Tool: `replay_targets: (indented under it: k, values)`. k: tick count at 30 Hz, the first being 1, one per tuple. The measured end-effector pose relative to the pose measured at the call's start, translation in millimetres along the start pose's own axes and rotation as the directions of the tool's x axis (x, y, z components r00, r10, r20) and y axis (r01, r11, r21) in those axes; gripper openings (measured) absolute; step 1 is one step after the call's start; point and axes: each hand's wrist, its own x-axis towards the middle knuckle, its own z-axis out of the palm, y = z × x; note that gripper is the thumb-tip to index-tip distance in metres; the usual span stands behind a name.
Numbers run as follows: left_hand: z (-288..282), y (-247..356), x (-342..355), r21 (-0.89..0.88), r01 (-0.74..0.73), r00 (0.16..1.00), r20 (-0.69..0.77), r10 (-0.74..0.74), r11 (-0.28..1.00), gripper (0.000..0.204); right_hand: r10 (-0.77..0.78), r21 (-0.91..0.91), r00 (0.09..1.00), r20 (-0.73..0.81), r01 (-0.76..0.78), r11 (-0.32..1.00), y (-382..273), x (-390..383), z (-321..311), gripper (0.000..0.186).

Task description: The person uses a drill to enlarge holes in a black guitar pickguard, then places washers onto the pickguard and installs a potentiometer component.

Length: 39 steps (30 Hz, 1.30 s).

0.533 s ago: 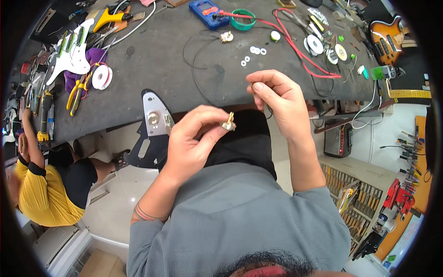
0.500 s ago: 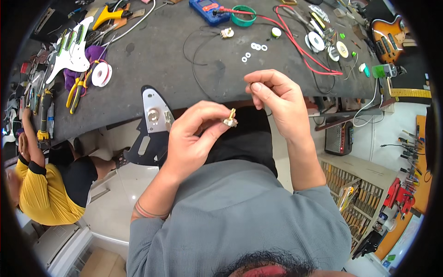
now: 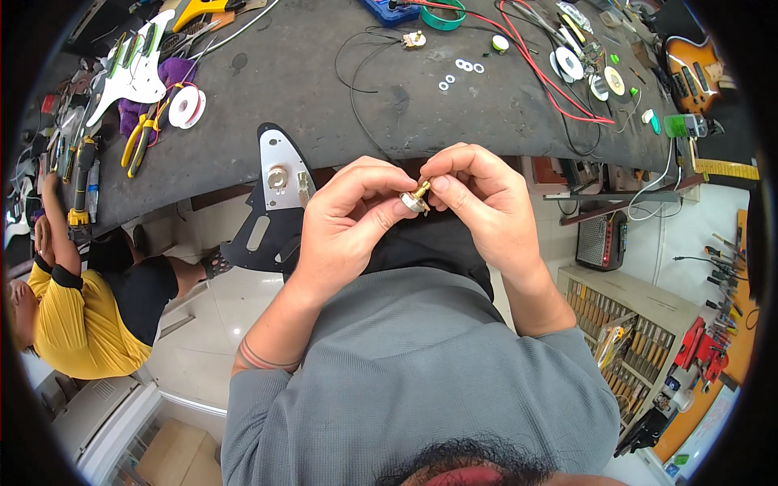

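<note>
My left hand (image 3: 344, 219) pinches a small potentiometer (image 3: 413, 202) between thumb and fingers, its brass threaded shaft tilted up to the right. Thumb and forefinger of my right hand (image 3: 486, 202) are closed at the shaft's tip; whatever small piece they pinch is too hidden to name. Left of my hands, a black guitar pickguard (image 3: 258, 206) with a metal control plate juts over the bench edge. Another potentiometer (image 3: 277, 177) sits on that plate. A further potentiometer (image 3: 414, 39) with black wires lies on the bench, near several white washers (image 3: 463, 64).
The dark workbench (image 3: 292, 89) bears a white pickguard (image 3: 134, 65), yellow-handled pliers (image 3: 139, 146), a white spool (image 3: 187, 107) and red cables (image 3: 559, 89). A sunburst guitar (image 3: 693, 73) is at far right. A person in yellow (image 3: 93, 324) is at left.
My right hand has moved left and in to the potentiometer's shaft; before, it was pinched apart from it. The whole view has shifted slightly.
</note>
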Motion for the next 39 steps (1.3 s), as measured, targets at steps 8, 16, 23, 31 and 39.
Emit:
replay_targets:
  k: [8, 16, 23, 31, 39]
  values:
    - [-5.4, -0.9, -5.0, -0.216, 0.129, 0.992, 0.013, -0.129, 0.968, 0.015, -0.041, 0.011, 0.998, 0.049, 0.040, 0.999, 0.0, -0.2, 2.8, 0.018]
    - [-10.0, 2.0, -7.1, -0.239, 0.194, 0.981, 0.043, -0.190, 0.951, 0.015, -0.131, -0.088, 0.983, 0.130, 0.143, 0.986, 5.5, -0.7, -3.0, 0.026]
    - [-11.9, 1.0, -9.8, -0.301, 0.215, 0.975, 0.002, -0.224, 0.929, 0.012, -0.137, -0.190, 0.974, 0.178, 0.170, 0.967, 3.5, 2.5, -2.9, 0.019]
    - [-18.2, -1.5, -19.1, -0.096, 0.010, 1.000, 0.005, -0.010, 0.995, 0.017, 0.036, 0.008, 0.955, 0.295, -0.040, 0.999, 10.1, 11.0, -3.4, 0.018]
    - [-20.1, 25.0, -27.3, 0.091, -0.042, 0.999, 0.015, 0.040, 0.995, 0.026, -0.011, -0.046, 0.957, 0.291, 0.025, 0.999, 11.4, 6.4, -0.3, 0.008]
